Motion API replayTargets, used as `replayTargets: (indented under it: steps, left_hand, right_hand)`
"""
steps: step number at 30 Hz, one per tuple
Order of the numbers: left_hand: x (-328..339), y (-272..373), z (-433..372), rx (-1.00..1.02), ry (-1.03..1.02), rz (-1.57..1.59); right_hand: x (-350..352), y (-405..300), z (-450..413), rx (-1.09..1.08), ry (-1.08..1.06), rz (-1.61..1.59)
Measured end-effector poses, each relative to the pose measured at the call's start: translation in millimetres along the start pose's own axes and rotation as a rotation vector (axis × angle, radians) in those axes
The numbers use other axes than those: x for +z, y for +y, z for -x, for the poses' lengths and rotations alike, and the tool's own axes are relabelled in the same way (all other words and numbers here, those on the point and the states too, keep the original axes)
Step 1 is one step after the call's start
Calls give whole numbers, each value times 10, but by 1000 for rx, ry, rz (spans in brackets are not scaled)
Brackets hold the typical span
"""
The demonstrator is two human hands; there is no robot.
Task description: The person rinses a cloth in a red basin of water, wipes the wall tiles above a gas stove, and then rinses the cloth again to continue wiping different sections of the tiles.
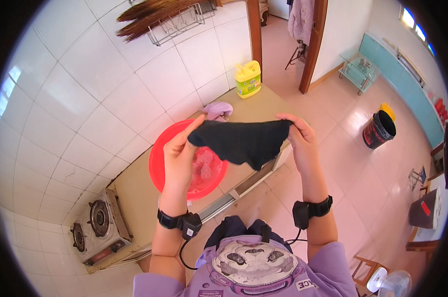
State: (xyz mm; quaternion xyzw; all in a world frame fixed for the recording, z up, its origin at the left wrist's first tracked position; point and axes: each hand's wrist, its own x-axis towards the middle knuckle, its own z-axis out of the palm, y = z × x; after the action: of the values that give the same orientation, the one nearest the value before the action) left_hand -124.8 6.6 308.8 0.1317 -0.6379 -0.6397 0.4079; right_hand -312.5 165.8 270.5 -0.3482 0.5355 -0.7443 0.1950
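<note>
A black cloth (242, 141) is stretched between my two hands, its lower edge hanging wavy. My left hand (181, 154) is shut on the cloth's left end, above a red plastic basin (156, 169) that holds sudsy water (205, 169). At the cloth's upper right corner, my right hand (302, 139) pinches the fabric out past the counter's edge. Behind the basin lies a crumpled light purple cloth (218, 110). Each of my wrists wears a black strap with a small box.
The basin stands on a counter (135, 185) along a tiled wall. A yellow jug (248, 80) stands at its far end, a two-burner gas stove (101, 226) at its near left end. A black bucket (379, 130) and a glass table (361, 70) are on the floor at right.
</note>
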Motion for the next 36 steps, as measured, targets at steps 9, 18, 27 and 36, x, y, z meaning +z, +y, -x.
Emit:
replayTargets:
  steps: [9,18,27,36]
  left_hand:
    - [133,-831,-436,-323,-157,386]
    - [103,-1375,-493,-619,-188,703]
    - [-206,-2007,-428,-309,-155,-91]
    - [-373,-1676,-262,-485,89,179]
  right_hand:
    - [-233,287,-263,208,130,26]
    - [-238,757,-541,394,202,-305]
    - [-13,1011,-879,487,-89,-429]
    - [-498,2530,-1536,179,-358,697]
